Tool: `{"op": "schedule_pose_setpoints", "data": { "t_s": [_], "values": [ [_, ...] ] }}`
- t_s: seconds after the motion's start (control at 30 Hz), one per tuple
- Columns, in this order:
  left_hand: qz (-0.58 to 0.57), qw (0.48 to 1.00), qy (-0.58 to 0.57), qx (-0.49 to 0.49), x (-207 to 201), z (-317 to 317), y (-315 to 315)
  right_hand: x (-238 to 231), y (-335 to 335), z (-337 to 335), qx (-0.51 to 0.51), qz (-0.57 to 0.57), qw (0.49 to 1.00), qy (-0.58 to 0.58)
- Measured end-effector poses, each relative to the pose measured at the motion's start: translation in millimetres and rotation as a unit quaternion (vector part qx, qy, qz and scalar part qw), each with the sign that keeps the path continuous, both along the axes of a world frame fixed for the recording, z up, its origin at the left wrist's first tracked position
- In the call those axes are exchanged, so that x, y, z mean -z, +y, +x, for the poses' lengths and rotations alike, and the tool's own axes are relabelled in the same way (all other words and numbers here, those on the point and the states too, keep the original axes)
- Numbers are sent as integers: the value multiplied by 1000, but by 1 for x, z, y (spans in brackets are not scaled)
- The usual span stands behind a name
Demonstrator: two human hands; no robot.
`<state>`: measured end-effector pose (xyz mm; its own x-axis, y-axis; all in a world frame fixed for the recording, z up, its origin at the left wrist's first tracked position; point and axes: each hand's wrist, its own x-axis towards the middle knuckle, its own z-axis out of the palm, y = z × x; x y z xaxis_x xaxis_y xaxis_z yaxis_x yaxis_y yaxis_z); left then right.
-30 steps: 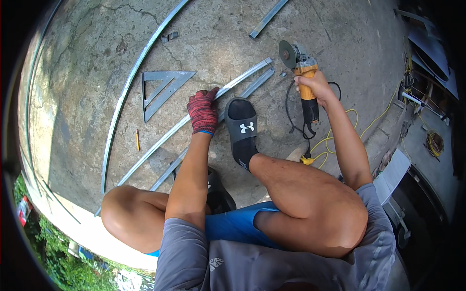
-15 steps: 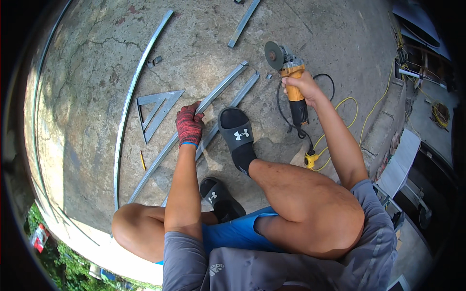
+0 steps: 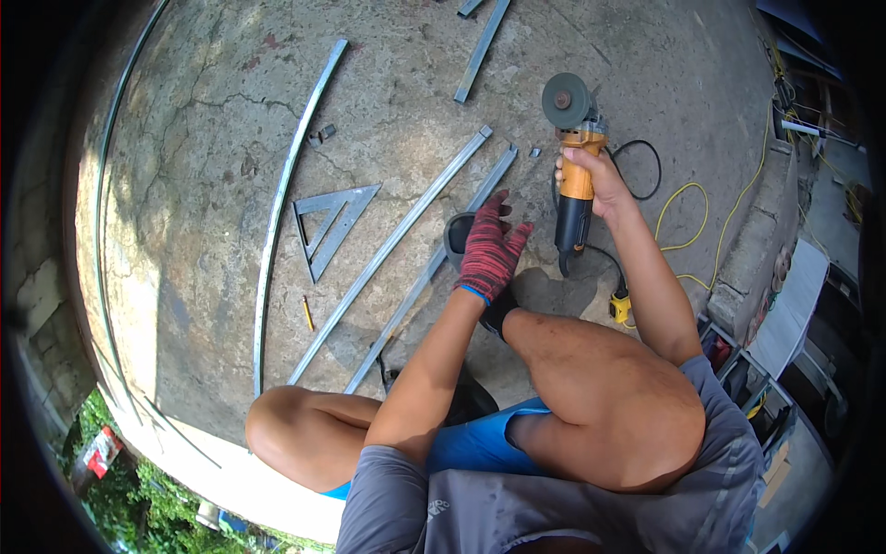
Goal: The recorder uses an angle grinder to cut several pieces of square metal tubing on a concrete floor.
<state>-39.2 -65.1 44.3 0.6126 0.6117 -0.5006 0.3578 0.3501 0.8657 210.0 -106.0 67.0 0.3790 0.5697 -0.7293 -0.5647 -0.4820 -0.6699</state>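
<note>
Angle grinder (image 3: 574, 157), orange-bodied with its disc pointing away, sits gripped in the bare right hand (image 3: 591, 175), fingers wrapped around its body above the concrete floor (image 3: 212, 138). The gloved left hand (image 3: 489, 249) hovers open, fingers spread, holding nothing, above a black sandal (image 3: 457, 233) beside two long steel bars (image 3: 397, 249). A metal triangle (image 3: 328, 226) lies nearby.

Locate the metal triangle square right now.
Head view: the triangle square lies flat on the concrete floor, left of the gloved left hand, between the long curved strip and the two straight metal bars.
</note>
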Motion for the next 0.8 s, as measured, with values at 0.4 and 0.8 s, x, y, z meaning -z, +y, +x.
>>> {"op": "schedule_pose_setpoints", "data": {
  "t_s": [0.4,0.8],
  "values": [
    [0,988,96,125,-28,60,-59,10,-33,-12,106,67,989,77],
    [-47,958,60,277,-27,63,-64,19,-90,-8,164,106,968,157]
  ]
}}
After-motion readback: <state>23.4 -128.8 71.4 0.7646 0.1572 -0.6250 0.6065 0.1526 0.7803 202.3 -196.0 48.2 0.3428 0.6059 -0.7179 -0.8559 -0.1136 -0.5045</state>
